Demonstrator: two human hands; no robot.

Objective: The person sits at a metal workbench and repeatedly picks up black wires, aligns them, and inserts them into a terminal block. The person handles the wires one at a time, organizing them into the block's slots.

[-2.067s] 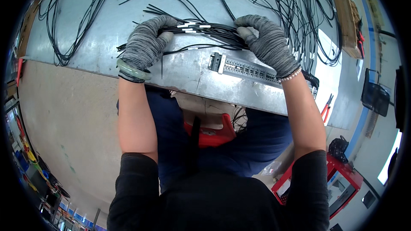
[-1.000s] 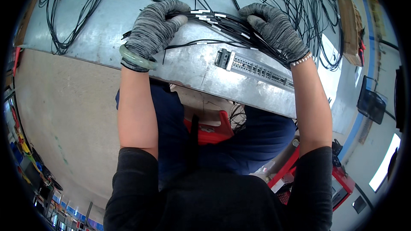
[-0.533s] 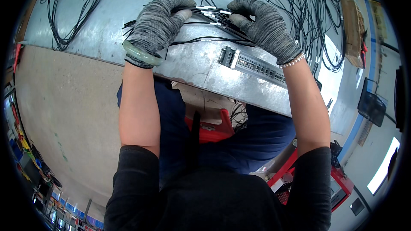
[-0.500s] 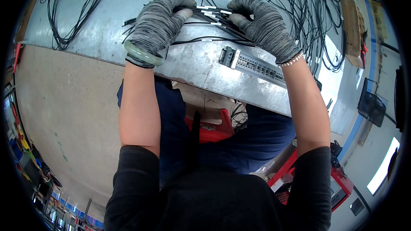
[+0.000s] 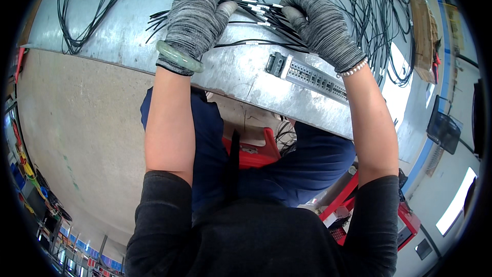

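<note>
A bundle of thin black wires (image 5: 277,14) with white marker sleeves spans the gap between my hands. My left hand (image 5: 202,18), in a grey knitted glove, is closed round the bundle, and short wire ends stick out past it on the left. On the right, my gloved right hand (image 5: 320,25) pinches the same bundle with thumb and fingers. A few labelled wires (image 5: 251,43) lie lower on the metal table, below the held ones. Close under my right hand rests a long grey connector block (image 5: 312,78) with rows of holes and a dark clamp at its left end.
Loose black wires (image 5: 374,25) are heaped at the right of the metal table (image 5: 241,79), with a looped coil (image 5: 77,25) at the far left. A cardboard box (image 5: 423,33) stands at the right edge. A red stool (image 5: 256,149) shows between my knees.
Both hands have shifted slightly away from me and to the right with the wires. The grip of each hand looks much the same.
</note>
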